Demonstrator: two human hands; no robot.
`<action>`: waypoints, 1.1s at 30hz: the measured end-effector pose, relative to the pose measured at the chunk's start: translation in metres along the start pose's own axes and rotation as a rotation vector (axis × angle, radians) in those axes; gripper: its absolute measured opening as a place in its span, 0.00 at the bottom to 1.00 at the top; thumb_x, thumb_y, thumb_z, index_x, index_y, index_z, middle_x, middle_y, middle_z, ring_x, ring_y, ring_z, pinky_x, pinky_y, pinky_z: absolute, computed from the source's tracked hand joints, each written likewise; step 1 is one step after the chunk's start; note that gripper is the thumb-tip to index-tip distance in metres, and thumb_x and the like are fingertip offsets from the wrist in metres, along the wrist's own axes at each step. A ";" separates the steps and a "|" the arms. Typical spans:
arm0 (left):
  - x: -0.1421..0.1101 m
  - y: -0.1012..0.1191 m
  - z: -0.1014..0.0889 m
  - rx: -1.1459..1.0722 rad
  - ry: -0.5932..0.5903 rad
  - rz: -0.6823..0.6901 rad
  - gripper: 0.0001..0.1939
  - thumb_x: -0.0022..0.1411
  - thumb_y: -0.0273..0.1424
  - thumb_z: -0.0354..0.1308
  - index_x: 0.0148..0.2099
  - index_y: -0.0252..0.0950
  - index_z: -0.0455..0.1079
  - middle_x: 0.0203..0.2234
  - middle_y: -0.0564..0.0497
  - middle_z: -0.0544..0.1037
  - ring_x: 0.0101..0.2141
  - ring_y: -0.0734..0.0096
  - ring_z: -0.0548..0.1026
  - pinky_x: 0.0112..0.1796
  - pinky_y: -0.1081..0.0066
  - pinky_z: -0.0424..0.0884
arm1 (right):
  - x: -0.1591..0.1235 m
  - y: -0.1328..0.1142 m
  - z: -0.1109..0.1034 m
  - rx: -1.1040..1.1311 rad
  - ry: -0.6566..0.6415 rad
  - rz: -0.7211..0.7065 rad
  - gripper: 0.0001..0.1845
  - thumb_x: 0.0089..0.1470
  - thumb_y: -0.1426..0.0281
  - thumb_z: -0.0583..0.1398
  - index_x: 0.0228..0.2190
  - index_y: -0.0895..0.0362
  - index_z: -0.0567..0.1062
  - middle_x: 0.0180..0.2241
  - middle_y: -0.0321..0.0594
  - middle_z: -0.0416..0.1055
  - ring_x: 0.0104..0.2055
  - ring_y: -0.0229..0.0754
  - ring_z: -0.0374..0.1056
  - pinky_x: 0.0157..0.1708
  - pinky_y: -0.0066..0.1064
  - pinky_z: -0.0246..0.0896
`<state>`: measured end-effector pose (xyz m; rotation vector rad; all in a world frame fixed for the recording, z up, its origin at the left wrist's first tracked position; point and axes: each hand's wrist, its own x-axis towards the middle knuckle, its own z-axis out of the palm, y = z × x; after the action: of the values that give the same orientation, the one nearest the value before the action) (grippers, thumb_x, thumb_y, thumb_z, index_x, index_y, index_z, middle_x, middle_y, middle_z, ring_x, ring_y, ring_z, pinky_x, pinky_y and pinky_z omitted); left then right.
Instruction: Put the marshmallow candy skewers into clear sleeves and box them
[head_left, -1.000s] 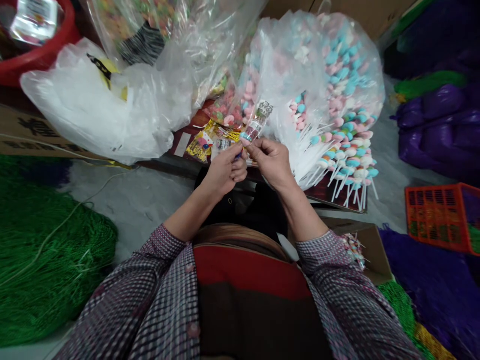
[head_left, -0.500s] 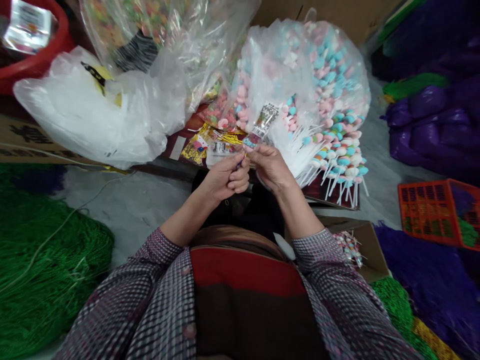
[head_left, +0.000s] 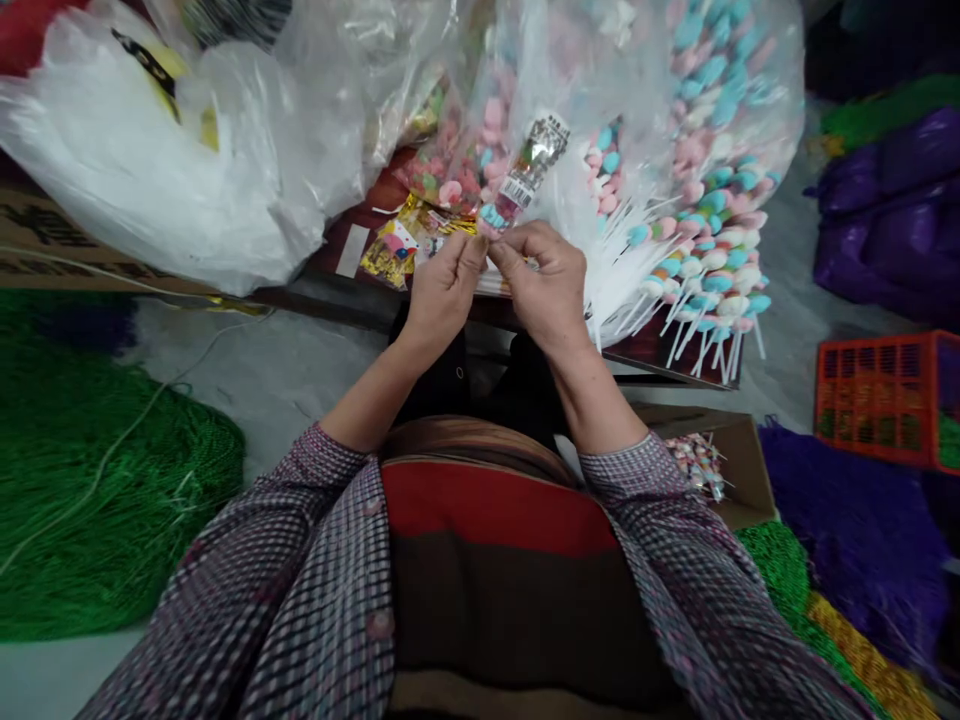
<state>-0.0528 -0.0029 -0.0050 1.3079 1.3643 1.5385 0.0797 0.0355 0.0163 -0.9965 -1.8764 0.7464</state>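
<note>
My left hand (head_left: 442,290) and my right hand (head_left: 547,285) meet at the near table edge, thumbs and fingertips pinched together. Between them they grip the lower end of a candy packet (head_left: 529,175). It is a clear and silver wrapper with a barcode, pink and blue candy showing at the gripped end, and it points up and away from me. What lies right under my fingertips is hidden. Just beyond my left hand are gold twist ties (head_left: 454,223) and a gold printed wrapper (head_left: 390,255). White sticks (head_left: 626,270) fan out beside my right hand.
Marshmallow skewers (head_left: 724,250) overhang the dark red table (head_left: 645,350) on the right. A white plastic bag (head_left: 172,200) bulges at the left. A cardboard box (head_left: 746,470) with wrapped candies stands low right, near an orange crate (head_left: 874,390). Green strands (head_left: 112,500) cover the left floor.
Both hands have turned: my left fingers, curled before, now pinch beside my right fingertips, backs of the hands upward. The packet stays held. The whole view has shifted, with the table higher in the picture.
</note>
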 end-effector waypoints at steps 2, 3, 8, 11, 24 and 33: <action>0.002 -0.002 -0.007 0.033 -0.063 0.109 0.21 0.69 0.54 0.50 0.38 0.43 0.70 0.26 0.52 0.70 0.28 0.70 0.71 0.32 0.68 0.69 | 0.001 -0.004 -0.003 0.037 -0.025 -0.040 0.17 0.64 0.53 0.59 0.33 0.52 0.78 0.36 0.38 0.76 0.44 0.43 0.73 0.53 0.43 0.68; 0.005 0.000 -0.009 0.008 -0.089 0.120 0.22 0.69 0.55 0.50 0.42 0.43 0.71 0.31 0.50 0.74 0.34 0.67 0.75 0.36 0.66 0.72 | 0.002 -0.007 -0.004 0.034 -0.035 -0.055 0.17 0.64 0.53 0.58 0.33 0.52 0.78 0.36 0.38 0.76 0.45 0.43 0.73 0.53 0.43 0.68; 0.023 0.022 -0.012 -0.142 -0.257 0.035 0.23 0.66 0.56 0.50 0.54 0.51 0.73 0.48 0.48 0.78 0.60 0.59 0.71 0.53 0.59 0.72 | 0.000 -0.011 -0.006 -0.078 -0.056 -0.104 0.14 0.67 0.57 0.56 0.34 0.51 0.76 0.37 0.39 0.76 0.47 0.45 0.72 0.56 0.46 0.67; 0.024 0.040 -0.014 -0.377 -0.272 0.050 0.23 0.64 0.58 0.50 0.47 0.51 0.77 0.43 0.50 0.81 0.58 0.57 0.73 0.55 0.56 0.72 | 0.000 -0.003 -0.008 -0.127 -0.030 -0.111 0.13 0.67 0.59 0.56 0.33 0.51 0.75 0.37 0.40 0.76 0.46 0.46 0.73 0.56 0.49 0.67; 0.010 0.061 -0.013 -0.609 -0.287 -0.402 0.41 0.69 0.60 0.24 0.31 0.40 0.68 0.09 0.58 0.54 0.12 0.75 0.49 0.20 0.68 0.48 | -0.005 -0.035 -0.024 -0.137 0.063 -0.262 0.10 0.64 0.60 0.59 0.35 0.49 0.78 0.40 0.38 0.79 0.47 0.46 0.75 0.63 0.55 0.60; 0.009 0.068 -0.025 -0.643 -0.367 -0.422 0.45 0.63 0.66 0.22 0.40 0.40 0.71 0.14 0.57 0.58 0.15 0.75 0.50 0.19 0.67 0.50 | -0.009 -0.037 -0.036 -0.308 -0.042 -0.478 0.08 0.65 0.64 0.59 0.36 0.47 0.79 0.39 0.35 0.81 0.47 0.45 0.75 0.67 0.60 0.51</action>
<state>-0.0709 -0.0160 0.0649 0.7814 0.7510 1.2163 0.1014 0.0134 0.0582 -0.6680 -2.1940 0.2010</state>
